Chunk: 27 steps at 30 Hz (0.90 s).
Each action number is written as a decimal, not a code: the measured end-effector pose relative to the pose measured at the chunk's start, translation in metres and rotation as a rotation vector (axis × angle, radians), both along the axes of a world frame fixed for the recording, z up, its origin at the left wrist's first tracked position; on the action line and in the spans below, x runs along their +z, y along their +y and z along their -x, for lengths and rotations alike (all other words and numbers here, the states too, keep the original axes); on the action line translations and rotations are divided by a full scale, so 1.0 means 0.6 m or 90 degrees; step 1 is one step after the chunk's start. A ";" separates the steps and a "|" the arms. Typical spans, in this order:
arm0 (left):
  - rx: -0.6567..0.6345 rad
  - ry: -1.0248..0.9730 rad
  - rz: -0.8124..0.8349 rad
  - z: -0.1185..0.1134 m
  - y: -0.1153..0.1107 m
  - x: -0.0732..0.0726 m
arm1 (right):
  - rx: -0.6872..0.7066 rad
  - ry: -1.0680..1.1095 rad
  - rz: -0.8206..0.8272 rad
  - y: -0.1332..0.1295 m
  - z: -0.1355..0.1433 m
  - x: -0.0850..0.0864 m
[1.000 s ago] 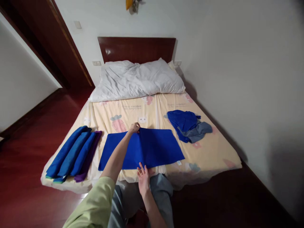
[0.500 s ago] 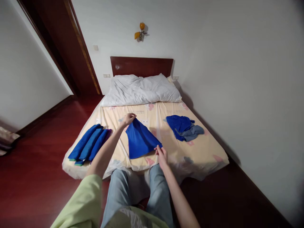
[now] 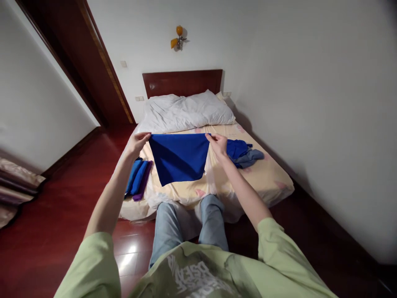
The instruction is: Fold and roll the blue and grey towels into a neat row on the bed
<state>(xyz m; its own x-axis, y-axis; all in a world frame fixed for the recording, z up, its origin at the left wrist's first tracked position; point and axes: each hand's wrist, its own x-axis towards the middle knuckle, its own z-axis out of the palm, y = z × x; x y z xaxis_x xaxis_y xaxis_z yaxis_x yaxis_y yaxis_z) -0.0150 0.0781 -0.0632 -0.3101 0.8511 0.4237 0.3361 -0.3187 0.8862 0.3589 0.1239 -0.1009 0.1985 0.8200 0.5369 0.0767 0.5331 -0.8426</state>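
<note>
I hold a folded blue cloth up in the air over the foot of the bed. My left hand pinches its upper left corner and my right hand pinches its upper right corner. The cloth hangs down between them, its top edge stretched level and its lower end tapering to the left. Both arms are stretched forward in pale green sleeves.
A stack of folded blue and purple cloths lies on the bed's left side. A crumpled heap of blue and grey cloths lies on the right. A white pillow sits by the wooden headboard. Dark red floor surrounds the bed.
The blue cloth lay flat on the bed; both hands folded it in half and lifted it clear of the mattress. The head view has pulled back and up.
</note>
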 end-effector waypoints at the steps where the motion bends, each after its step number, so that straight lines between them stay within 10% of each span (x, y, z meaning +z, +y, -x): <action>1: 0.008 -0.007 -0.004 0.003 -0.008 0.006 | 0.008 0.007 -0.008 0.001 0.005 0.010; 17: 0.004 0.009 0.027 -0.014 -0.157 0.058 | 0.145 -0.016 0.117 -0.088 -0.041 0.051; 27: -0.037 -0.024 0.141 -0.046 -0.219 0.027 | 0.146 -0.076 0.211 -0.143 -0.130 0.044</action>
